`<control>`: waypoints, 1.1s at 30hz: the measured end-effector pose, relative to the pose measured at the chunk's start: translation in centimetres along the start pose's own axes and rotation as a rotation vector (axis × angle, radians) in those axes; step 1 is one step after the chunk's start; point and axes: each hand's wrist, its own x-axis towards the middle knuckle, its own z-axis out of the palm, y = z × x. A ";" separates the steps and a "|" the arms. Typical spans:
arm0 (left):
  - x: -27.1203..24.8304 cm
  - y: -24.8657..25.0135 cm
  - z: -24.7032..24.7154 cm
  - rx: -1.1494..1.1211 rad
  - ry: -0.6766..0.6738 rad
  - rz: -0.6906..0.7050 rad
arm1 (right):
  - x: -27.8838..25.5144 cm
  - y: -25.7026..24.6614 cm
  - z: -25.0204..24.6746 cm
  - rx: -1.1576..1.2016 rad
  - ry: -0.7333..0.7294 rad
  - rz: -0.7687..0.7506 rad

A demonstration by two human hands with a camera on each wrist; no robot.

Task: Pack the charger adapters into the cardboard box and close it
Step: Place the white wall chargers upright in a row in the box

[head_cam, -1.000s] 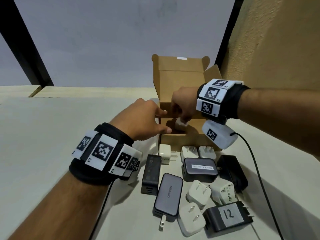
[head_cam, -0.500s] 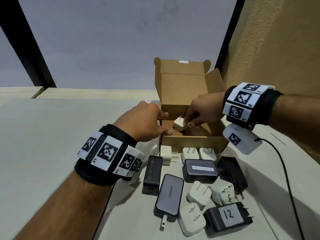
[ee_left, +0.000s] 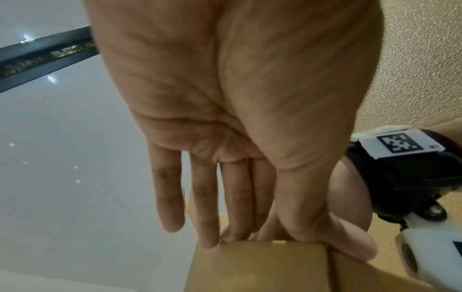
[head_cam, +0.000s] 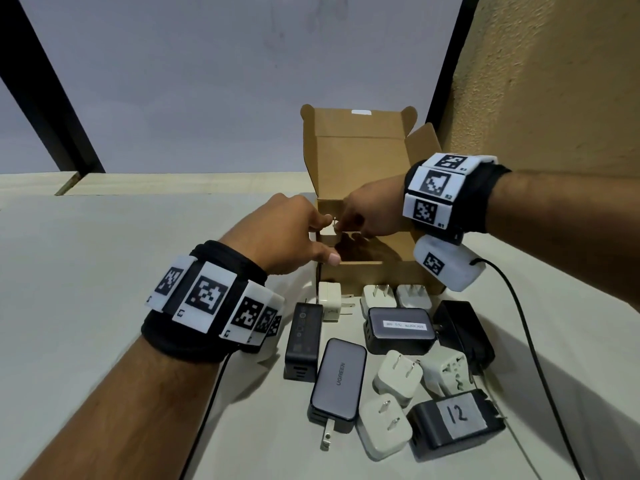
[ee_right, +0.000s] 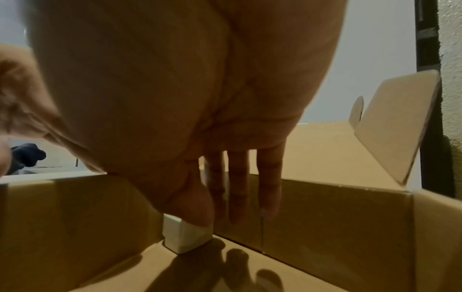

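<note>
Cardboard box (head_cam: pixel 374 277): lid up; our left hand (head_cam: pixel 280 237) pinches its near-left corner.
White adapter (ee_right: pixel 183 237): inside, against the left wall, pinched by our right hand (head_cam: pixel 370 216).

Head view dim, light from above-left; my arms (head_cam: pixel 86 393) throw soft shadows rightward on the table (head_cam: pixel 69 306), lines bow at the edges. Left wrist view brighter: my left hand (ee_left: pixel 237 98) evenly lit, fingertips (ee_left: pixel 207 237) and box (ee_left: pixel 257 266) blurred, small glare spots on the grey panel (ee_left: pixel 50 138). Right wrist view dark: my right hand (ee_right: pixel 187 89) shaded and soft, finger shadows clear on the box floor by the adapter (ee_right: pixel 185 237).
</note>
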 end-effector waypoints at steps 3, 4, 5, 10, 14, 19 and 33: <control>0.0 0.0 0.1 0.007 0.004 0.004 | -0.8 -0.4 -0.3 -0.015 -0.017 0.028; 0.0 0.0 0.0 0.006 0.007 0.006 | -1.3 -0.5 -0.6 -0.015 -0.019 0.036; 0.0 0.0 0.0 0.004 0.011 0.007 | -2.0 -0.6 -1.0 -0.007 -0.005 0.045; -0.2 0.0 0.0 0.018 0.026 0.009 | -6.9 -1.4 -2.9 0.128 0.240 0.022; -0.4 0.2 0.0 0.027 0.025 0.003 | -10.1 -3.1 -1.7 0.174 0.174 -0.073; -0.4 0.3 0.1 0.031 0.029 -0.006 | -10.0 -3.8 0.5 0.116 0.096 -0.085; -0.5 0.5 -0.1 0.045 0.017 -0.005 | -9.9 -2.8 -0.2 0.306 0.236 -0.073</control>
